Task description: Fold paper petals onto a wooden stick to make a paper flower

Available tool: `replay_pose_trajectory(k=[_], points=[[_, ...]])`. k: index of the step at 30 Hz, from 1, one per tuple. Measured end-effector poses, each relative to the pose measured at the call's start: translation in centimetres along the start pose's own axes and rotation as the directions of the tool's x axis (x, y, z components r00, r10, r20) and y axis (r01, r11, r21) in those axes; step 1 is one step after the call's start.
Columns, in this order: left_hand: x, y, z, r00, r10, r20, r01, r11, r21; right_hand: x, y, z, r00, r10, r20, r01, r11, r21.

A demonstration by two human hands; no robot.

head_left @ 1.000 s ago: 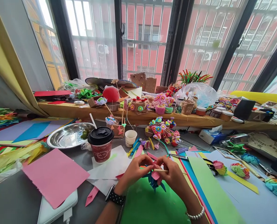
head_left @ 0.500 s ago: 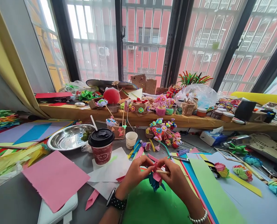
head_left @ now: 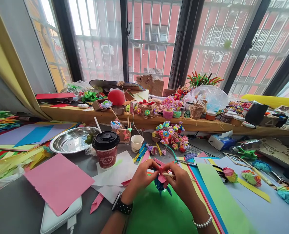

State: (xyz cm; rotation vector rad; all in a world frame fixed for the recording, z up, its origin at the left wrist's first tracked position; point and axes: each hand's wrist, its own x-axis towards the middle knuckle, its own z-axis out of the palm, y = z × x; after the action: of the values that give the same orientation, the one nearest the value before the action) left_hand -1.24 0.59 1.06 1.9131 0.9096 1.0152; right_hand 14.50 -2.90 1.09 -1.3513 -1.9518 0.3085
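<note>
Folded paper piece pinched between two hands, lower centre of the frame; the grip matches that of half a second earlier, with only a slight shift of the view.
The piece combines crisp pink folds with pointed blue petals, which hang below the fingertips over a smooth, glossy green surface. The left hand and right hand are close together, fingertips closed on the pink part; the right also holds a slim, pale stick. At lower left lies a matte pink sheet with one ragged edge.
</note>
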Motion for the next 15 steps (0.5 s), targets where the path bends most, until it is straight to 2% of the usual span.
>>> replay_pose_trajectory(k=[6, 9, 12, 15], points=[[0.00, -0.08, 0.17, 0.999, -0.002, -0.036, 0.002, 1.000, 0.005, 0.01, -0.32, -0.29, 0.999, 0.034, 0.037, -0.037, 0.997, 0.075], [0.00, -0.17, 0.11, 0.999, -0.031, -0.038, 0.028, 0.996, -0.082, -0.04, -0.42, -0.27, 0.999, 0.043, 0.016, -0.044, 0.996, 0.074], [0.05, -0.59, -0.08, 0.995, -0.094, 0.043, 0.102, 0.972, -0.213, -0.05, -0.47, -0.09, 1.000, 0.031, 0.005, -0.031, 0.997, 0.076], [0.06, -1.04, -0.25, 0.985, -0.118, 0.123, 0.148, 0.951, -0.273, -0.02, -0.49, 0.04, 1.000, 0.023, 0.002, -0.023, 0.999, 0.049]])
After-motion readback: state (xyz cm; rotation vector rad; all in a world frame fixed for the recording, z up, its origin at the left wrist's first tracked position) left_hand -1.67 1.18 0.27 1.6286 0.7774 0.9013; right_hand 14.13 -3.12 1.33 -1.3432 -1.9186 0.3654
